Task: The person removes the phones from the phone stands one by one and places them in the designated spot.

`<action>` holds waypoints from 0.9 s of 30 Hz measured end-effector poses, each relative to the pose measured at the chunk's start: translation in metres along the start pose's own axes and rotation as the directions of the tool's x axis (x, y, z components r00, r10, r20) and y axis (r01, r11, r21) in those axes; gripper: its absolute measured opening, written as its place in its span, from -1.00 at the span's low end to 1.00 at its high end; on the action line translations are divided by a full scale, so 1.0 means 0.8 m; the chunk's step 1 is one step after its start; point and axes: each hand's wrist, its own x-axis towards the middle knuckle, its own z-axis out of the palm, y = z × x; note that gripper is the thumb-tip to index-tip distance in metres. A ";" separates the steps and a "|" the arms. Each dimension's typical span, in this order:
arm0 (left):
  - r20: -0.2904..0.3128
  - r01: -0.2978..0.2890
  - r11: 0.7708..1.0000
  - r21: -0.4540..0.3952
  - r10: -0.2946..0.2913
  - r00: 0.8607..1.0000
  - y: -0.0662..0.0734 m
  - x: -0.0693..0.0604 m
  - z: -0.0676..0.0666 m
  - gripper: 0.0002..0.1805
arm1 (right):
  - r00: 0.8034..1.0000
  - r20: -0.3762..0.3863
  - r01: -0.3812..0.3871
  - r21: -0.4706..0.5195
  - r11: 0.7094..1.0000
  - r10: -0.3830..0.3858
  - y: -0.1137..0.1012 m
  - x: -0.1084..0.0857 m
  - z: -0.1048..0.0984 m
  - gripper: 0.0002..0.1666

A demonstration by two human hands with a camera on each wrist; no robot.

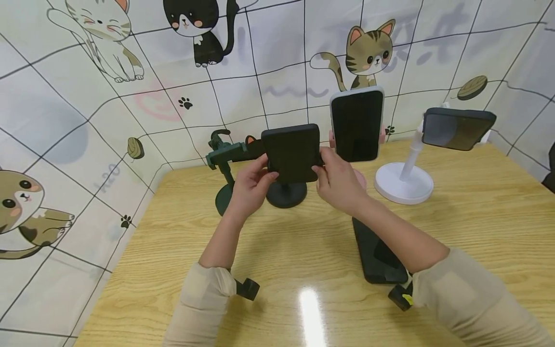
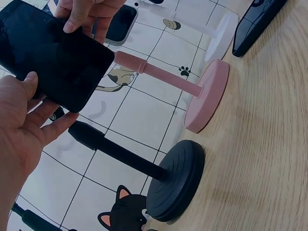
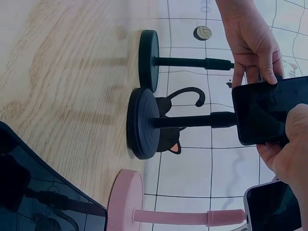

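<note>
Upright above the table, a black smartphone is gripped at its two side edges. My left hand pinches its left edge, thumb on the screen face and fingers behind. On the opposite edge, my right hand holds it with the thumb in front. Directly behind and below the smartphone stands a black phone stand with a round base and a slim post. The top of that stand is hidden by the smartphone, so I cannot tell whether its clamp touches the back.
Left is a dark green phone stand. To the right, a pink stand carries a light-framed phone, and a white stand carries a sideways phone. Another black phone lies flat under my right forearm. Cat-patterned sheeting backs the table.
</note>
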 end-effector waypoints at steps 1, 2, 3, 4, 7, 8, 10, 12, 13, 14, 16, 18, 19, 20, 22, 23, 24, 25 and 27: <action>-0.002 0.003 1.000 -0.003 -0.003 1.000 0.001 -0.001 0.000 -0.57 | 1.000 -0.002 0.004 0.000 1.000 -0.004 0.000 -0.001 0.001 -0.78; -0.007 0.006 1.000 -0.004 -0.006 1.000 0.001 -0.002 -0.001 -0.56 | 1.000 -0.007 0.012 0.000 1.000 -0.012 0.000 -0.001 0.001 -0.77; -0.009 0.010 1.000 -0.007 -0.010 1.000 0.001 -0.003 -0.001 -0.56 | 1.000 -0.013 0.024 0.001 1.000 -0.024 0.000 -0.002 0.002 -0.76; -0.011 0.015 1.000 -0.009 -0.015 1.000 0.002 -0.003 -0.002 -0.56 | 0.999 -0.022 0.037 0.002 0.999 -0.037 0.000 -0.003 0.002 -0.76; -0.014 0.023 1.000 -0.019 -0.023 1.000 0.004 -0.004 -0.003 -0.54 | 0.996 -0.052 0.078 0.003 0.997 -0.078 0.001 -0.004 0.004 -0.76; -0.015 0.023 1.000 -0.017 -0.024 1.000 0.004 -0.004 -0.003 -0.54 | 0.994 -0.062 0.088 0.001 0.996 -0.088 0.002 -0.004 0.004 -0.77; -0.015 0.023 1.000 -0.016 -0.023 1.000 0.006 -0.005 -0.003 -0.54 | 0.992 -0.075 0.099 -0.001 0.995 -0.099 0.002 -0.005 0.004 -0.77; -0.019 0.022 1.000 -0.009 -0.023 1.000 0.008 -0.005 -0.002 -0.54 | 0.992 -0.080 0.102 -0.008 0.995 -0.102 0.001 -0.006 0.002 -0.77; -0.019 0.021 1.000 -0.009 -0.021 1.000 0.009 -0.006 -0.002 -0.54 | 0.992 -0.079 0.100 -0.006 0.995 -0.100 0.001 -0.006 0.001 -0.76; -0.020 0.022 1.000 -0.007 -0.022 1.000 0.009 -0.006 -0.002 -0.53 | 0.992 -0.078 0.097 -0.008 0.995 -0.097 0.000 -0.007 0.000 -0.76; -0.020 0.028 1.000 -0.006 -0.028 0.999 0.012 -0.007 -0.002 -0.53 | 0.993 -0.074 0.091 -0.011 0.996 -0.092 -0.002 -0.008 -0.003 -0.74; -0.020 0.037 0.999 -0.006 -0.037 0.999 0.014 -0.008 -0.001 -0.53 | 0.994 -0.066 0.088 -0.009 0.996 -0.088 -0.005 -0.009 -0.007 -0.72; -0.020 0.044 0.999 -0.010 -0.044 0.999 0.015 -0.009 -0.001 -0.52 | 0.994 -0.061 0.087 -0.007 0.996 -0.087 -0.006 -0.010 -0.009 -0.71; -0.020 0.055 0.998 -0.015 -0.055 0.998 0.017 -0.009 -0.001 -0.52 | 0.995 -0.055 0.089 -0.007 0.996 -0.089 -0.008 -0.011 -0.011 -0.71; -0.018 0.071 0.997 -0.034 -0.071 0.997 0.020 -0.010 0.000 -0.52 | 0.995 -0.042 0.094 -0.003 0.996 -0.095 -0.011 -0.012 -0.015 -0.71; -0.018 0.078 0.996 -0.045 -0.079 0.997 0.021 -0.011 0.000 -0.52 | 0.994 -0.037 0.102 -0.003 0.995 -0.102 -0.013 -0.013 -0.018 -0.72; -0.015 0.081 0.995 -0.057 -0.082 0.996 0.023 -0.011 0.001 -0.51 | 0.994 -0.034 0.107 -0.007 0.994 -0.107 -0.015 -0.014 -0.020 -0.73; -0.008 0.078 0.995 -0.069 -0.079 0.997 0.025 -0.012 0.002 -0.51 | 0.993 -0.032 0.111 -0.011 0.994 -0.111 -0.017 -0.015 -0.023 -0.73; 0.002 0.063 0.995 -0.083 -0.063 0.998 0.029 -0.013 0.004 -0.51 | 0.992 -0.034 0.120 -0.029 0.992 -0.121 -0.020 -0.019 -0.028 -0.74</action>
